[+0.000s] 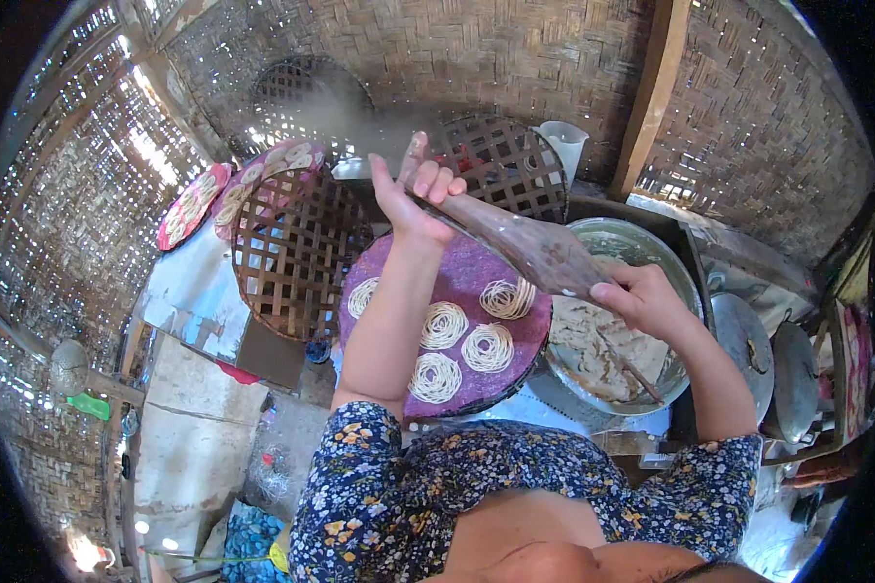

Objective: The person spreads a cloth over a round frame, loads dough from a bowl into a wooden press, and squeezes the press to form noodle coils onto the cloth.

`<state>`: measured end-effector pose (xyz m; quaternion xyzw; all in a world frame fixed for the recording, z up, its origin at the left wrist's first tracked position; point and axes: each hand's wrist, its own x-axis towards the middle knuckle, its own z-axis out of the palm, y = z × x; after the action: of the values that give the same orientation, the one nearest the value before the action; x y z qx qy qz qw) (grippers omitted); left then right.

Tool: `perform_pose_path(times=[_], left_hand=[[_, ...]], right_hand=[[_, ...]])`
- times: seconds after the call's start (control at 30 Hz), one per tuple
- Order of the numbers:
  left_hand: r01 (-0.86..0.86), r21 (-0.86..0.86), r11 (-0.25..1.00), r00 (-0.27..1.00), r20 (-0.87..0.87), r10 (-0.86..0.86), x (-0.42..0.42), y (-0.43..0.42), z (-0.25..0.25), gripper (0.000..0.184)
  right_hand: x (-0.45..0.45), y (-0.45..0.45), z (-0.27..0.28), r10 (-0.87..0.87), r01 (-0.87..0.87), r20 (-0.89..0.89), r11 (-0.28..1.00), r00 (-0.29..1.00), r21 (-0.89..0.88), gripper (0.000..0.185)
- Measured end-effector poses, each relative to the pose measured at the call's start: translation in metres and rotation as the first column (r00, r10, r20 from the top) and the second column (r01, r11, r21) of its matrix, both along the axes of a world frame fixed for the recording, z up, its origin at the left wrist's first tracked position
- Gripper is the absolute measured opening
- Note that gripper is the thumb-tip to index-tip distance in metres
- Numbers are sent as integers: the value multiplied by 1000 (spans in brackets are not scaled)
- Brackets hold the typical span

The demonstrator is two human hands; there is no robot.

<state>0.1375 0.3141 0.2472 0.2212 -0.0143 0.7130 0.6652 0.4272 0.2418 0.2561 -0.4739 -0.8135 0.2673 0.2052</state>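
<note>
Wooden paddle [525, 241] btwn, L hand [413, 199] @ upper end, R hand [645, 301] gripping lower

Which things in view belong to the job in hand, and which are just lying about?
Likely part of the job:
- wooden tool, held in the right hand
- purple round mat with pale coils
- basin of dough-like mass

Probably just lying about:
- white pitcher
- small green item
</note>
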Motion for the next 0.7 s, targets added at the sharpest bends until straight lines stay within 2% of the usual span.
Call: perform_pose_path(times=[0.1, 0.3, 0.4, 0.5, 0.7], left_hand=[[-56, 29, 998, 997, -50, 58, -9, 3, 10, 60], [-84, 14, 996, 992, -91, 85, -27, -4, 14, 61], [-100, 20, 995, 987, -126, 102, -31, -5, 12, 59], [-129, -20, 991, 979, -162, 124, -28, -11, 15, 58], [-187, -159, 969, 966, -210, 152, -13, -20, 20, 56]], right_hand=[[-11, 5, -2, -66, 67, 34, 997, 997, -30, 49], [-26, 19, -32, 57, -55, -10, 987, 998, 148, 52], [-29, 16, -37, 81, -74, -33, 983, 996, 169, 49], [-30, 10, -40, 84, -75, -101, 993, 991, 88, 46], [-24, -1, -46, 62, -72, -127, 995, 990, -73, 45]])
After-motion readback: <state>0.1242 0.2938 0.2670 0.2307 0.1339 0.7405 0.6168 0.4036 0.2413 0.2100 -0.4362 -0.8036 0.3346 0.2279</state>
